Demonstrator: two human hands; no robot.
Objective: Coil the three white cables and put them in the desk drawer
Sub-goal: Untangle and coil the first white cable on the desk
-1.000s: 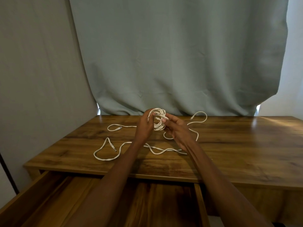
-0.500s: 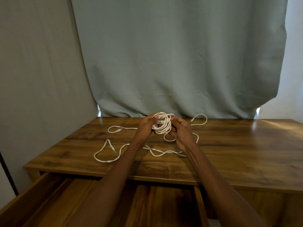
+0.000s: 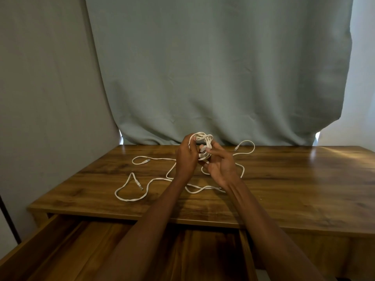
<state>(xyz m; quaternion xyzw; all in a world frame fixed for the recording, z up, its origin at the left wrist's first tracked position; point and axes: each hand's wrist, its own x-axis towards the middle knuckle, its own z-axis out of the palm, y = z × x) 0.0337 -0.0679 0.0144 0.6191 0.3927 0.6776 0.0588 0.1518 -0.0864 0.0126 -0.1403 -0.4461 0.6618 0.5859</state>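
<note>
Head view: left hand [image 3: 185, 157] grips the small white cable coil [image 3: 203, 146] above the brown wooden desk [image 3: 284, 179]; right hand [image 3: 220, 165] pinches its loose end. Tuck the end snugly (two loose white cables [image 3: 129, 196] remain uncoiled), then lower the coil into the open wooden drawer [image 3: 67, 246].

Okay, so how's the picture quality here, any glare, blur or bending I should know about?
Head view: bright glare on the desk at its far right; daylight leaks past the curtain edges; the wide angle bows the curtain's sides; the coiled cable between the left hand and right hand is small, its strands hard to separate; the open drawer sits in shadow.
</note>
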